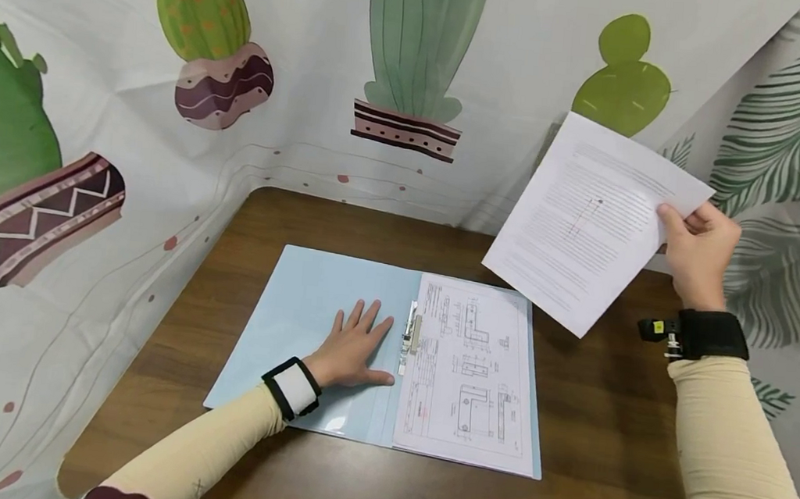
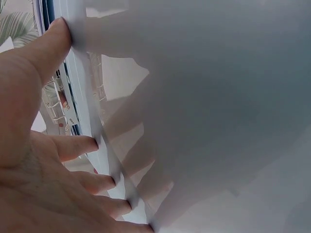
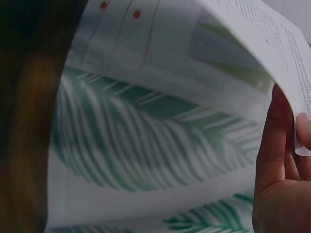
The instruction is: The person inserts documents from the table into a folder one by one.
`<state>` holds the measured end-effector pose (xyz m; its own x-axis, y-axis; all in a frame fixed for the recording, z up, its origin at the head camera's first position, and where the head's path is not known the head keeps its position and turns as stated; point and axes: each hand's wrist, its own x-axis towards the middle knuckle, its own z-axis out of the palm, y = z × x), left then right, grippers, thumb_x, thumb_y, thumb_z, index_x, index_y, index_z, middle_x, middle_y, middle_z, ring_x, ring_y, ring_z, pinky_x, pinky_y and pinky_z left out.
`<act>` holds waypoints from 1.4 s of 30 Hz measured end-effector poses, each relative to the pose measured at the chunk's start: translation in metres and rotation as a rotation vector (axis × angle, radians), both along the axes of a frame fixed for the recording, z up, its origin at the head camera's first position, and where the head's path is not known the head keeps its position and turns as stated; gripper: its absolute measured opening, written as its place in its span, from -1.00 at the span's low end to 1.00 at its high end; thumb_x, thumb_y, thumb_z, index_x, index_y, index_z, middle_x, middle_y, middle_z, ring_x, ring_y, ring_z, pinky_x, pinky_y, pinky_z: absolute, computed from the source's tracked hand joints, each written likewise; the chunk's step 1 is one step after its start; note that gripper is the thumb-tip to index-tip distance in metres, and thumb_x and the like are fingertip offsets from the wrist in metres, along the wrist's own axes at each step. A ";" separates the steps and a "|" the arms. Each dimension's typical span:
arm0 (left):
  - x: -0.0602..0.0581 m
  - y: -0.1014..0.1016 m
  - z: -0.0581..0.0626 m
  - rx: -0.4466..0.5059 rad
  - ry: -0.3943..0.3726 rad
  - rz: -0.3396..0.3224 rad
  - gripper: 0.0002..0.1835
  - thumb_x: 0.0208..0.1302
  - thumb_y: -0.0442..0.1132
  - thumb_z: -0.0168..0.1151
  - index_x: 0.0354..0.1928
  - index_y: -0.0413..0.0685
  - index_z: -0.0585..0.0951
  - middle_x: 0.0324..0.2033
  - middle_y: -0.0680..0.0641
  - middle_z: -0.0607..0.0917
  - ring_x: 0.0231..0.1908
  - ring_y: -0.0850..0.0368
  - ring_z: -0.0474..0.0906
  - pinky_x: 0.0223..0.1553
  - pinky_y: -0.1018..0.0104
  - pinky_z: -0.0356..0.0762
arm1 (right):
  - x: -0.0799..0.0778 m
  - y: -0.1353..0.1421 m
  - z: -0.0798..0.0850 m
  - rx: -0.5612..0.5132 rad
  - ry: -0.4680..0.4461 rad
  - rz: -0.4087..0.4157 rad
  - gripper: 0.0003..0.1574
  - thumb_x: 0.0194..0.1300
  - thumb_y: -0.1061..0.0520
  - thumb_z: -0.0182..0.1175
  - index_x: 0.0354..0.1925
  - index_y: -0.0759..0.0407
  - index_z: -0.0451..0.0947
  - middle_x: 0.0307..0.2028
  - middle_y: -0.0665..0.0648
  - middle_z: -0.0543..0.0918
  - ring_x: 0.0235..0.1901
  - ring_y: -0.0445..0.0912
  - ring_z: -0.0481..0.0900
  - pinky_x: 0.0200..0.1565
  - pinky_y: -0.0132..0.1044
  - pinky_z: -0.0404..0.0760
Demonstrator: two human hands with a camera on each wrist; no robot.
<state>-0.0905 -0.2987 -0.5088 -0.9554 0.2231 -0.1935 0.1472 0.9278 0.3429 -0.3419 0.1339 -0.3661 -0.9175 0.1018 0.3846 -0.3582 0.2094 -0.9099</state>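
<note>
A light blue ring binder [image 1: 244,347] lies opened flat on the table. My left hand [image 1: 352,349] rests on its inside left cover with the fingers spread. In the left wrist view the fingertips [image 2: 90,144] touch the glossy cover [image 2: 233,121]. Beside the hand runs the metal clip [image 1: 410,335] along the spine. Sheets with technical drawings [image 1: 475,373] lie on the binder's right side. My right hand [image 1: 705,246] pinches the upper right edge of a printed sheet [image 1: 593,218], held up tilted beyond the binder's right corner. The right wrist view shows thumb and fingers on either side of the paper [image 3: 286,53].
The brown wooden table [image 1: 598,422] extends around the binder. Behind it hangs a white cloth [image 1: 301,77] printed with cacti, and on the right one with green leaves [image 1: 797,132]. Both wrists wear straps; a small device [image 1: 658,328] sits on the right one.
</note>
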 end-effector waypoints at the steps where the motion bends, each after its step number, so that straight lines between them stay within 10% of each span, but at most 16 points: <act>1: -0.001 0.000 0.000 -0.004 0.002 -0.001 0.16 0.07 0.38 0.46 0.57 -0.13 0.26 0.58 -0.35 0.03 0.55 -0.45 -0.17 0.39 -0.50 -0.10 | 0.001 0.004 0.000 -0.022 -0.019 0.005 -0.68 0.35 0.30 0.32 0.07 0.29 0.71 -0.27 -0.03 0.79 -0.40 -0.26 0.75 -0.56 -0.48 0.61; 8: -0.005 -0.002 0.004 0.000 0.016 -0.002 0.15 0.07 0.36 0.48 0.56 -0.14 0.27 0.58 -0.36 0.04 0.54 -0.46 -0.16 0.39 -0.50 -0.09 | 0.006 0.026 -0.017 -0.102 -0.179 -0.003 -0.72 0.33 0.30 0.35 0.01 0.23 0.73 -0.39 -0.08 0.77 -0.50 -0.28 0.72 -0.58 -0.48 0.60; 19: -0.010 -0.004 0.007 -0.014 0.017 0.001 0.16 0.06 0.37 0.47 0.57 -0.12 0.26 0.58 -0.35 0.02 0.56 -0.43 -0.19 0.40 -0.49 -0.11 | 0.022 0.028 -0.072 0.157 -0.456 0.137 -0.39 0.46 0.12 0.27 0.30 0.46 0.42 -0.42 -0.36 0.71 -0.48 -0.34 0.70 -0.48 -0.42 0.65; 42: 0.000 -0.001 -0.006 0.020 0.008 0.008 0.15 0.06 0.36 0.48 0.56 -0.12 0.27 0.58 -0.34 0.03 0.56 -0.43 -0.18 0.39 -0.50 -0.12 | 0.083 -0.038 -0.151 0.221 -0.687 0.457 -0.40 0.49 0.06 0.26 0.30 0.41 0.46 -0.11 0.21 0.78 -0.31 -0.03 0.78 -0.33 -0.10 0.75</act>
<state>-0.0906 -0.2992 -0.5149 -0.9586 0.2194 -0.1815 0.1428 0.9218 0.3603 -0.2592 0.0961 -0.5175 -0.8869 -0.3472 -0.3049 0.1656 0.3771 -0.9112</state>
